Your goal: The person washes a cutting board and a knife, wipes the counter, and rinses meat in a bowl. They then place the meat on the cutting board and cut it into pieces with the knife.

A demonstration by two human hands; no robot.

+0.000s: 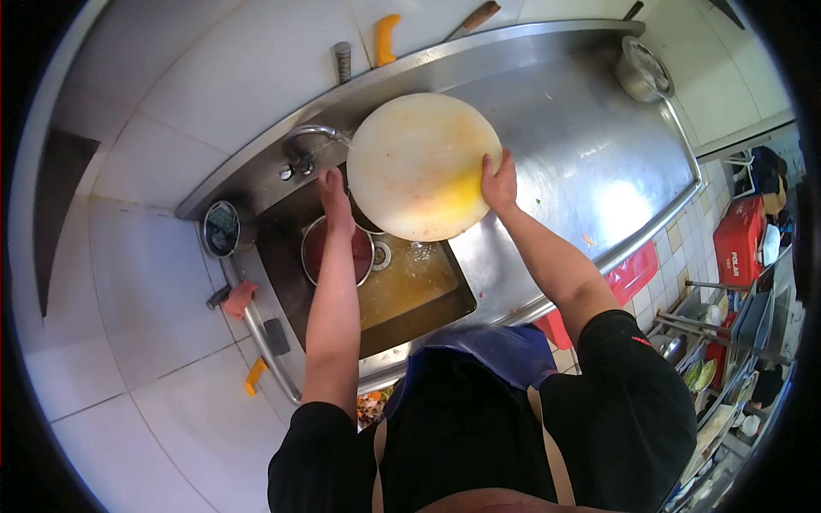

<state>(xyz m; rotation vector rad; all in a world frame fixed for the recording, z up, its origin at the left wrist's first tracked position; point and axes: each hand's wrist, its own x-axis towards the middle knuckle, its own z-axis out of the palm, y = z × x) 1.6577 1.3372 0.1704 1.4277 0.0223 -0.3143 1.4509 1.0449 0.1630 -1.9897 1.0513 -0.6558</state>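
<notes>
A large round white board [419,162] with yellow and reddish stains is tilted over the sink and the edge of the steel counter. My right hand [499,181] grips its right edge, thumb on the upper face. My left hand [334,198] is raised near the board's left side, beside the faucet, fingers extended and nothing visible in it. Water runs from the faucet [315,131] toward the board's left edge. Under my left forearm, a round pot [315,248] with reddish contents sits in the sink [410,295]. Part of another container is hidden beneath the board.
The steel counter [590,145] extends right, with a metal bowl [643,70] at its far corner. A metal container [224,229] stands left of the sink, near a pink cloth [239,299]. Knife handles line the back edge. A red crate [740,242] and shelves are at right.
</notes>
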